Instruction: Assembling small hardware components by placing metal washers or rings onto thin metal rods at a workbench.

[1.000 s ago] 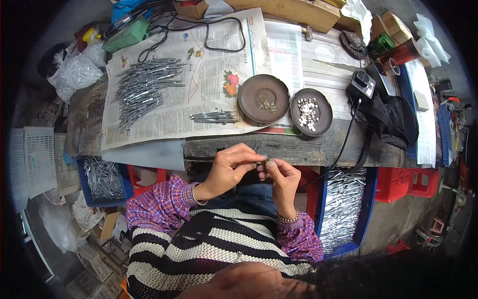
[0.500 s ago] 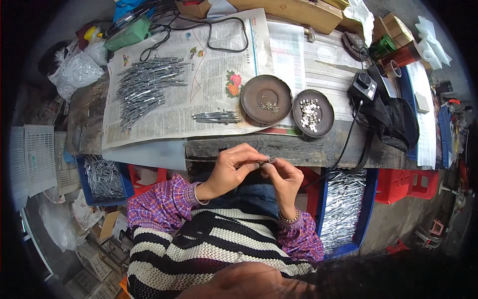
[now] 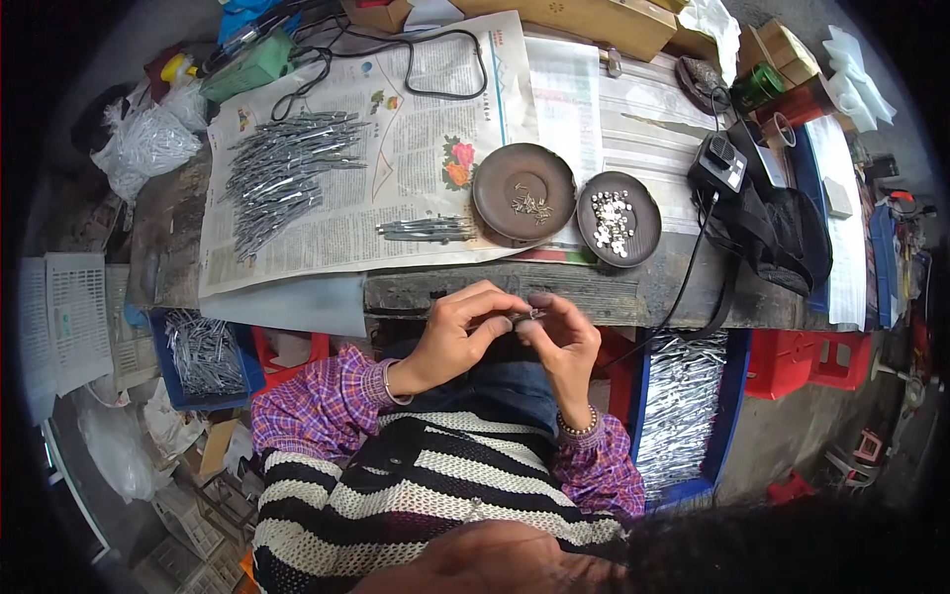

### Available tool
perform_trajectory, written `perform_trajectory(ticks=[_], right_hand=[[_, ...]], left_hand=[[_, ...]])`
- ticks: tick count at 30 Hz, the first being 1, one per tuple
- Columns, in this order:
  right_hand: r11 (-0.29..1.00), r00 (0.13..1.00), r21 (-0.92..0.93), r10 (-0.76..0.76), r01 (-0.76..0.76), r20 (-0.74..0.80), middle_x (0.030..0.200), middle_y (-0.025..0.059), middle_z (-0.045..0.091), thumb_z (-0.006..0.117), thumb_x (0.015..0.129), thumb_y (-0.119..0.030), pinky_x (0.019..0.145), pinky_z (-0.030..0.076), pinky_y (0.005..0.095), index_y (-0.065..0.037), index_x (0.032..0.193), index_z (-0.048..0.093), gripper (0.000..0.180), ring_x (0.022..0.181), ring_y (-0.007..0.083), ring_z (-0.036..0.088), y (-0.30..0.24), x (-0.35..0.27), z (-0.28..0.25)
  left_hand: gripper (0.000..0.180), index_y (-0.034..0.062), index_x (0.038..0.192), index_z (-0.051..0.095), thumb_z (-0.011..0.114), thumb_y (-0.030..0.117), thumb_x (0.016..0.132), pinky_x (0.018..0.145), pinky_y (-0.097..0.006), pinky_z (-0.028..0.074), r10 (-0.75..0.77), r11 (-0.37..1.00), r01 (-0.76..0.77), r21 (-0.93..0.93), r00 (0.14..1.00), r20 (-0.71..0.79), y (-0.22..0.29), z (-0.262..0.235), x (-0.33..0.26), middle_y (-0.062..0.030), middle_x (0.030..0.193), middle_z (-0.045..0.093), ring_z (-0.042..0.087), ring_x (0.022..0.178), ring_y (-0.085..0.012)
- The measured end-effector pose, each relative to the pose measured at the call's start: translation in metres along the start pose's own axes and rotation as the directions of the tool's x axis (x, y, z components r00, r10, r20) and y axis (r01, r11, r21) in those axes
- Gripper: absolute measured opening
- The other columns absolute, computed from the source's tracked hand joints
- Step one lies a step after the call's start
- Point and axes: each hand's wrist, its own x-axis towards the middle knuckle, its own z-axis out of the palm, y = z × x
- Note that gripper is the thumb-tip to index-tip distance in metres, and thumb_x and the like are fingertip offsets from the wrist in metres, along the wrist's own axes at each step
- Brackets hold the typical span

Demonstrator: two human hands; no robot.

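**benchlurker:** So what's crowding the worker's bench? Newspaper sheets [image 3: 416, 168] cover the wooden tabletop [image 3: 614, 292], with a big loose pile of grey metal rods [image 3: 282, 173] on the left and a small bundle of the same rods [image 3: 427, 230] nearer the front edge. A black cable [image 3: 683, 287] hangs down over the front edge, just right of the hands.

**pinhead42:** Containers: two round brown dishes side by side. The left dish [image 3: 524, 190] has a few tiny brass-looking bits, the right dish [image 3: 618, 218] holds shiny silver pieces. Blue crates of rods sit on the floor either side, one left [image 3: 203, 351], one right [image 3: 688, 411].

**benchlurker:** And the hands?

**pinhead42:** Both are below the table edge, over the lap. The left hand [image 3: 455, 337] and right hand [image 3: 564, 342] are curled, fingertips pinching a small dark metal part [image 3: 522, 317] between them. Too small to tell more.
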Motion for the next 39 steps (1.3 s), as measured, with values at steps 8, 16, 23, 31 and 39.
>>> perform_trajectory(ticks=[8, 16, 23, 31, 39], right_hand=[[0.998, 0.998, 0.020, 0.060, -0.060, -0.013, 0.077, 0.0044, 0.062, 0.058, 0.085, 0.004, 0.061, 0.046, 0.0199, 0.006, 0.100, 0.062, 0.016, 0.066, 0.0078, 0.057, -0.002, -0.003, -0.004], [0.994, 0.992, 0.023, 0.112, -0.111, -0.065, 0.076, 0.0040, 0.065, 0.065, 0.080, 0.001, 0.057, 0.047, 0.0196, 0.005, 0.089, 0.067, 0.011, 0.062, 0.0067, 0.058, 0.002, -0.004, -0.009], [0.992, 0.999, -0.130, -0.007, 0.001, -0.043, 0.074, 0.0044, 0.065, 0.071, 0.075, -0.002, 0.059, 0.048, 0.0208, 0.002, 0.085, 0.067, 0.012, 0.066, 0.0078, 0.060, 0.006, -0.004, -0.008], [0.981, 0.995, -0.172, -0.094, 0.085, -0.040, 0.068, 0.0051, 0.063, 0.070, 0.076, 0.001, 0.055, 0.046, 0.0208, 0.005, 0.081, 0.065, 0.009, 0.063, 0.0077, 0.060, 0.004, -0.006, -0.008], [0.962, 0.967, 0.113, 0.240, -0.248, 0.082, 0.062, 0.0035, 0.062, 0.058, 0.089, -0.012, 0.048, 0.042, 0.0183, 0.004, 0.079, 0.066, 0.020, 0.050, 0.0066, 0.054, 0.002, -0.005, -0.013]], left_hand=[[0.024, 0.0008, 0.097, 0.067, 0.060, -0.007, 0.076, 0.068, -0.026, 0.047, 0.002, 1.000, -0.002, -0.014, 0.999, 0.033, -0.005, 0.001, 0.000, -0.0087, 0.086, 0.062, 0.061, 0.078, -0.0171], [0.021, 0.0003, 0.097, 0.066, 0.058, -0.005, 0.078, 0.068, -0.025, 0.046, -0.036, 0.999, 0.037, -0.028, 0.999, 0.038, -0.005, 0.005, 0.000, -0.0078, 0.086, 0.061, 0.060, 0.077, -0.0154], [0.022, -0.0007, 0.097, 0.066, 0.057, -0.006, 0.077, 0.068, -0.025, 0.046, -0.030, 0.999, 0.030, -0.039, 1.000, 0.000, -0.006, 0.003, -0.002, -0.0080, 0.087, 0.062, 0.059, 0.077, -0.0163], [0.024, 0.0013, 0.098, 0.068, 0.060, -0.006, 0.077, 0.069, -0.026, 0.048, -0.007, 1.000, 0.007, -0.007, 1.000, 0.029, -0.006, 0.004, -0.003, -0.0094, 0.087, 0.063, 0.061, 0.079, -0.0182], [0.023, 0.0007, 0.097, 0.067, 0.059, -0.006, 0.077, 0.067, -0.025, 0.047, -0.054, 0.997, 0.056, -0.050, 0.998, 0.045, -0.003, 0.005, -0.004, -0.0086, 0.085, 0.063, 0.060, 0.077, -0.0163]])
